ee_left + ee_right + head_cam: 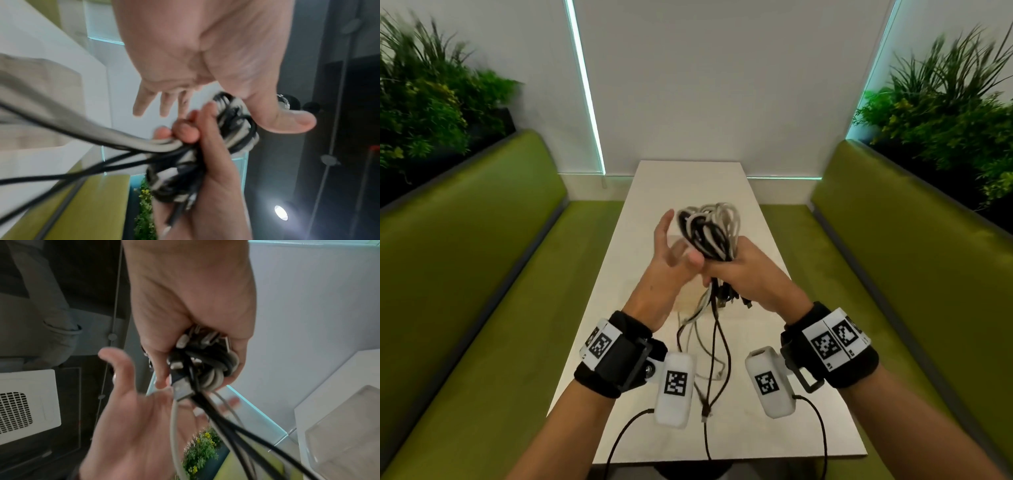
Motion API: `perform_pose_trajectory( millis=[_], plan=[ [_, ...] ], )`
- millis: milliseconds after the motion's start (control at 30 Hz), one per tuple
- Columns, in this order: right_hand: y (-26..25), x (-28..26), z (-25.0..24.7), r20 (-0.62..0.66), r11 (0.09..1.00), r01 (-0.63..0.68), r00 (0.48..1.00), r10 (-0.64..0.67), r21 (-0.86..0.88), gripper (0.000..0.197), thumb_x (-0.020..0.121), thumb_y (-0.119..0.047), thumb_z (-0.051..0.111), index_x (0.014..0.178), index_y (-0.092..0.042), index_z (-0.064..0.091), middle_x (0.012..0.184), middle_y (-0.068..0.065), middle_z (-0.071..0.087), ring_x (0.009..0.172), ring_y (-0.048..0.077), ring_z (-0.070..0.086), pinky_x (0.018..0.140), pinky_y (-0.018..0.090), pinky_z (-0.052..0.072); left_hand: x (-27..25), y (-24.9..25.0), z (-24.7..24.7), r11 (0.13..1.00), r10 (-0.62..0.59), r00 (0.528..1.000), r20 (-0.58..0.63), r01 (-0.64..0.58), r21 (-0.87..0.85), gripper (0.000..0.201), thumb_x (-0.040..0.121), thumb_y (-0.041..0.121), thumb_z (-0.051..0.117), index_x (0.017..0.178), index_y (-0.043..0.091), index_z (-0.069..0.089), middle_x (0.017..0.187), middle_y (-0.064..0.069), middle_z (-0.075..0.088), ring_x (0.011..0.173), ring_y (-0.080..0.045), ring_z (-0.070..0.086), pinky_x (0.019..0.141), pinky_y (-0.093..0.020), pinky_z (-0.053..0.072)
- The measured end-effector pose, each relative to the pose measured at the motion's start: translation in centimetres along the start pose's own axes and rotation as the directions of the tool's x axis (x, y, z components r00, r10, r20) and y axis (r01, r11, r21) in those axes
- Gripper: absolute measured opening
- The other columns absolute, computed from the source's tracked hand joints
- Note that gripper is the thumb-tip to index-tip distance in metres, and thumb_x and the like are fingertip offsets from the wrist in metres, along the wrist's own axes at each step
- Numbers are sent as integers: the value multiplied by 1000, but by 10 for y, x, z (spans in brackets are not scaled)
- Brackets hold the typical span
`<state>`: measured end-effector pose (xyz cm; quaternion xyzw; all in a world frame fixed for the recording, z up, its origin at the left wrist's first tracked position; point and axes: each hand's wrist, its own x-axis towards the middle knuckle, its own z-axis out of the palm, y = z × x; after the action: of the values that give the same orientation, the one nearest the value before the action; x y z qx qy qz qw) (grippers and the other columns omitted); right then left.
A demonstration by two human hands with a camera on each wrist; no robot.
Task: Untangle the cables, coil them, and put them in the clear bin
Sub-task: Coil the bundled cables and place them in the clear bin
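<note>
A tangled bundle of black and white cables [709,229] is held up above the white table [688,178]. My right hand [736,267] grips the bundle in its fist, with loops sticking out above and loose ends [717,342] hanging down toward the table. My left hand [676,240] is open right beside it, fingers spread, palm facing the bundle and holding nothing. The right wrist view shows plugs and cable ends [205,363] packed in the right fist [189,296]. The clear bin [690,296] stands on the table beneath the hands, mostly hidden by them; it also shows in the right wrist view [345,434].
Green upholstered benches [482,257] [914,240] run along both sides of the narrow table. Plants [424,113] stand behind each backrest. A white wall closes off the far end.
</note>
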<state>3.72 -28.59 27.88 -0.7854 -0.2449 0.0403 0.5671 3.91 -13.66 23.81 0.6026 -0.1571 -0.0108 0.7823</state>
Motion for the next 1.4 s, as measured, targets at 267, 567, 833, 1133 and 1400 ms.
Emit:
perform_pose_trajectory(
  millis=[267,567,833,1133,1400],
  plan=[
    [0,12,-13,-222,981,9,974,36,195,40,82,-26,73,71,9,57,63,21,56,59,35,54,61,49,49,-11,-20,18,973,-55,990,132,23,229,41,90,37,51,126,20,41,61,7,62,66,-17,65,79,-27,48],
    [-22,15,-34,-313,970,71,950,6,233,20,84,-19,69,71,-6,64,59,4,62,65,19,61,60,29,50,-22,-30,25,995,-91,986,141,83,63,38,99,38,38,76,10,48,48,6,32,38,-8,33,45,-23,40],
    [-36,6,-66,-56,966,27,998,-43,-257,23,79,-26,75,86,-6,66,73,14,68,73,35,65,71,47,53,-19,-2,-11,966,-177,966,188,134,222,35,94,39,46,74,12,55,54,9,33,44,-5,25,42,-15,25],
    [-30,3,-49,323,884,-48,921,220,-465,29,68,-32,84,78,-25,58,66,-3,53,61,12,51,61,34,49,-12,17,2,989,-137,988,69,132,69,38,99,23,40,66,11,53,49,9,31,39,-3,24,39,-15,24],
    [-13,4,-48,136,777,-91,966,222,-623,32,75,-23,75,95,-6,58,72,-5,60,56,15,60,54,30,51,-4,16,4,976,-168,982,88,153,157,41,102,11,38,66,15,56,53,8,35,42,-4,24,41,-16,23]
  ],
)
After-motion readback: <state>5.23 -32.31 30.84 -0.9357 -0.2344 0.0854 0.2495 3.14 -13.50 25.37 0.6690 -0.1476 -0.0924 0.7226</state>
